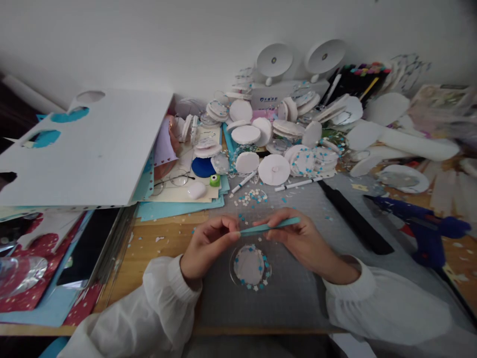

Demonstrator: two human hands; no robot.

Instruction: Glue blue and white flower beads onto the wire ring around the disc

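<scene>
My right hand point(292, 236) grips a slim turquoise pair of tweezers point(255, 229), with the tips pointing left. My left hand point(213, 243) is closed in a pinch where the tips end; anything tiny between its fingertips is too small to make out. Below both hands, a round white disc point(249, 266) lies on the grey cutting mat point(294, 303). Blue and white star pieces line the disc's edge, and a clear ring shows around it. Beyond the hands, a small heap of loose blue and white stars point(250, 197) is scattered on the mat.
Behind stand piled white discs point(274, 169) and two marker pens point(298, 184). To the right lie a black flat tool point(356, 219) and a blue glue gun point(428, 223). A large white board point(85, 154), eyeglasses point(179, 178) and a dark tablet-like slab point(91, 243) are at left.
</scene>
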